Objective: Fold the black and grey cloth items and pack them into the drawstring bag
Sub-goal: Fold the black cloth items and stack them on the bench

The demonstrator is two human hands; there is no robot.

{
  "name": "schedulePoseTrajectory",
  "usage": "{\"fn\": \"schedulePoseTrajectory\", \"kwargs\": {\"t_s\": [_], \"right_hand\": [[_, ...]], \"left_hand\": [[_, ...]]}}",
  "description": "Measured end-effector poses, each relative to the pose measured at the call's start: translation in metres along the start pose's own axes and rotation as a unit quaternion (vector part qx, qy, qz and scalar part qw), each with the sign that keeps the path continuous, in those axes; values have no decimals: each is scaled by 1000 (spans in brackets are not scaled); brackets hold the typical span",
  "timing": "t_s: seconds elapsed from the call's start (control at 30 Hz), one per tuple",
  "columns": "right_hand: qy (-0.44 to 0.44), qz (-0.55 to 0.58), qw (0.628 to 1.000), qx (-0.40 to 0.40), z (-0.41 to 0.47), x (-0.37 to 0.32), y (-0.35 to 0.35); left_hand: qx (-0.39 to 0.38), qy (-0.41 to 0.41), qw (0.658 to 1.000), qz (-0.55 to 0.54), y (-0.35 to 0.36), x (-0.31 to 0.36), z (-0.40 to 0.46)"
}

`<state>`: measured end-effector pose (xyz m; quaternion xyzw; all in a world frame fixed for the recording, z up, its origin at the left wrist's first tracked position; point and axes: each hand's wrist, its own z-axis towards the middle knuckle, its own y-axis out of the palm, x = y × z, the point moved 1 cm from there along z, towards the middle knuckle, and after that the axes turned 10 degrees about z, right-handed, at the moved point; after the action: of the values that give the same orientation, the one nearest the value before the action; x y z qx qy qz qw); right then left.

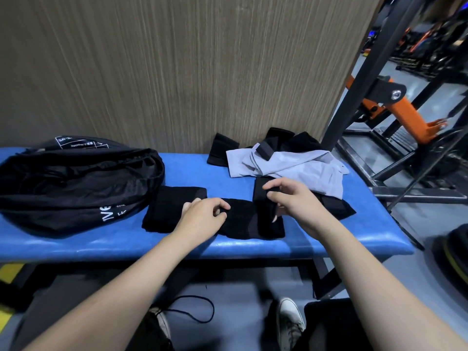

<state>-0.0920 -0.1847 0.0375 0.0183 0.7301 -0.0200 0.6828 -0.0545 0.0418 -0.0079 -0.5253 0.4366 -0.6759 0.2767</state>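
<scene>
The left hand [205,214] is pinching the middle of the black cloth [243,219]; the right hand [291,201] is gripping its raised end. The drawstring bag [76,183] is lying left of both hands. Recommendation: align edges squarely, then flatten before releasing.

Glossy blue padded bench [192,171] (vinyl-looking), matt black cloth [174,203]

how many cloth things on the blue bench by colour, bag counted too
Black cloth items, as far as the overlaps let me tell: 4 (one under the left hand, one in the right hand, one by the wall, a heap behind the grey)
Grey cloth items: 1
Black drawstring bag: 1
Total: 6
</scene>
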Motion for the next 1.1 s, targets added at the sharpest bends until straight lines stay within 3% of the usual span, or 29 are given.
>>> {"fn": "schedulePoseTrajectory", "kwargs": {"t_s": [0.4,0.5,0.6,0.7,0.8,0.93,1.1], "right_hand": [[21,-118,984,-132,16,19,55],[5,-105,987,-123,15,18,53],[-13,-89,994,-59,15,13,41],[-30,-226,974,4,15,15,16],[-9,-366,931,-13,8,19,-6],[22,-307,951,-33,0,27,-10],[-15,-159,987,6,0,27,-5]], "left_hand": [[3,8,1000,-12,-5,2,-4],[-2,14,1000,-18,-5,2,-6],[-1,17,1000,3,-3,2,-5],[5,22,999,39,-2,6,-4],[13,25,998,64,1,12,-3],[23,45,998,38,4,20,-1],[12,43,991,-123,-3,30,2]]}}
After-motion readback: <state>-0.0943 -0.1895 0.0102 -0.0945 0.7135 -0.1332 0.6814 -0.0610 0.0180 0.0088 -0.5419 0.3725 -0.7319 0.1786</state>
